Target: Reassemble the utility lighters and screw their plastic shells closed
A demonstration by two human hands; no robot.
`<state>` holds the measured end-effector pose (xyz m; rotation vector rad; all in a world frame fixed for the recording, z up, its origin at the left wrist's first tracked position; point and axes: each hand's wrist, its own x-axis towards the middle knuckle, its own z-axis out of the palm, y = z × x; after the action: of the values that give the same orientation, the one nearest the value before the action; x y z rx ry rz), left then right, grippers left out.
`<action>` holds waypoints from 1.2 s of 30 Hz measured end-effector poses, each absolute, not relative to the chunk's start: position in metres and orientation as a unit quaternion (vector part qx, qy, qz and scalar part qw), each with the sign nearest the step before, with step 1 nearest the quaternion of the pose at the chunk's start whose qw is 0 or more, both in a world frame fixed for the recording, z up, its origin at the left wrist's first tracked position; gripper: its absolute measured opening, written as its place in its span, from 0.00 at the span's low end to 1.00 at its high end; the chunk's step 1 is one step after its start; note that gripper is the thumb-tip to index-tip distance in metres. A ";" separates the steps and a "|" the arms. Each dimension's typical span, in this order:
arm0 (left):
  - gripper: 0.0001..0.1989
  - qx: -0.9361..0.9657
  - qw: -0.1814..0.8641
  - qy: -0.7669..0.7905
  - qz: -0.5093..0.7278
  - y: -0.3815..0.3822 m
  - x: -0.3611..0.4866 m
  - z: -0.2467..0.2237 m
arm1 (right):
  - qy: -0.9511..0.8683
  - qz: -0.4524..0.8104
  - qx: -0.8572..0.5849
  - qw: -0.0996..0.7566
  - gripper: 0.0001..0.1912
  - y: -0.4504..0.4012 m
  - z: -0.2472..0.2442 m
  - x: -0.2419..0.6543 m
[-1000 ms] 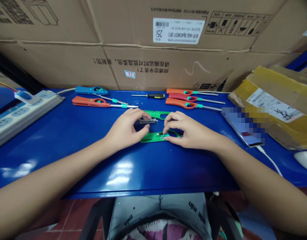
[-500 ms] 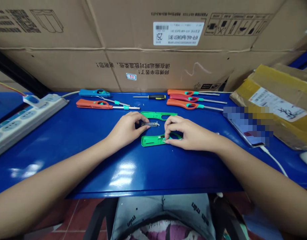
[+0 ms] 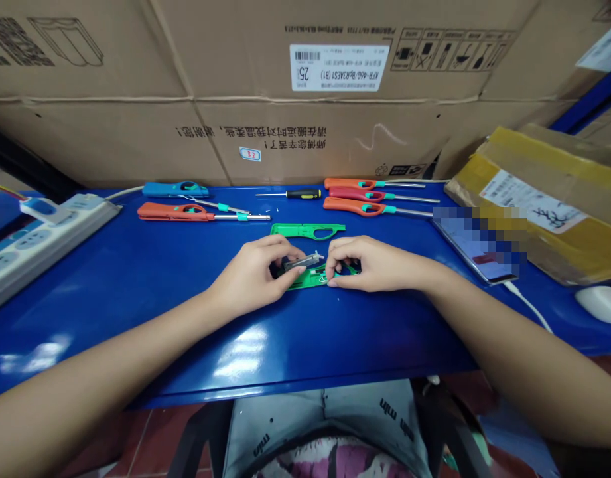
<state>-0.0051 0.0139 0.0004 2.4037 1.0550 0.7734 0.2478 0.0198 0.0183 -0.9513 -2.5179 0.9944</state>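
Observation:
My left hand (image 3: pixel 258 271) is closed on a small clear fuel tank (image 3: pixel 305 260), its light-coloured valve end pointing right. The tank is tilted just above a green lighter shell half (image 3: pixel 305 282) on the table. At the shell's right part, my right hand (image 3: pixel 369 262) has thumb and fingers pinched together by the small white and black inner parts (image 3: pixel 322 273); its fingers hide what they grip, if anything. Beyond both hands, the other green shell half (image 3: pixel 305 230), with its trigger opening at the right, lies apart from them.
Behind lie a blue lighter (image 3: pixel 173 190), an orange lighter (image 3: pixel 176 211) and a screwdriver (image 3: pixel 302 194). Several orange and red lighters (image 3: pixel 357 192) sit right of it. A phone (image 3: pixel 477 249) and a taped carton (image 3: pixel 544 186) stand right; a power strip (image 3: pixel 41 232) is left.
My left hand has brought the fuel tank down and toward me, from between the two green shell halves to over the nearer one. My right hand stays at that shell, still pinched.

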 end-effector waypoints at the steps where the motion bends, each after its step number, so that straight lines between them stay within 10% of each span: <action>1: 0.10 0.858 0.200 0.379 0.282 0.013 -0.005 0.001 | -0.866 0.344 -0.335 0.136 0.02 0.020 0.018 0.248; 20: 0.13 0.899 0.171 0.296 0.273 0.013 -0.004 0.003 | -0.864 0.333 -0.354 0.135 0.05 0.026 0.021 0.258; 36: 0.17 0.815 0.360 0.394 0.225 0.015 0.000 0.002 | -0.870 0.332 -0.338 0.133 0.04 0.024 0.023 0.258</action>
<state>-0.0005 0.0146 0.0017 2.1022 1.0160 0.5795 0.2578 0.0242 0.0228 -0.9809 -2.5253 0.9635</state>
